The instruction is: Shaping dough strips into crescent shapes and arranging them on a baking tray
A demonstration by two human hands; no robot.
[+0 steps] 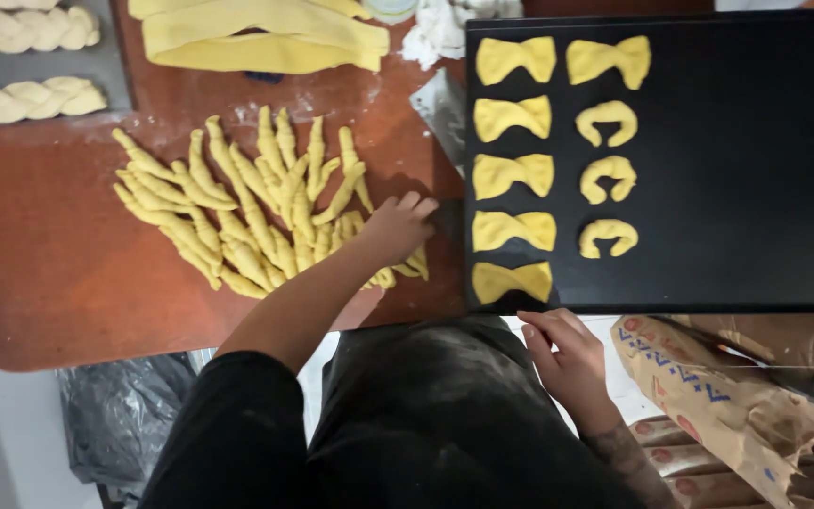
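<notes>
On the far left of the reddish-brown worktop (40, 273), two pale braided dough loaves (25, 99) lie on a grey tray (110, 57). To their right, at the far edge, sits a folded sheet of yellow dough (256, 38). Nearer, in the middle of the worktop, a heap of yellow dough twists (247, 207) fans out, their thin ends pointing far and left.

The left hand (396, 226) rests on the right end of that heap, fingers curled down onto the twists; its grip is loosely closed over them, though whether it has actually pinched one I cannot tell. The black sleeve of that arm comes in from the near edge.

Just right of the hand begins a black baking tray (756, 170). On its left part lie five yellow dough bows (512, 174) in a column, and beside them one more bow and three dough crescents (609, 177).

The right hand (567, 353) lies at the tray's near edge, below the nearest bow, fingers bent and holding nothing, its fingertips touching the rim. Further right and nearer stands a brown paper sack (708, 396).
</notes>
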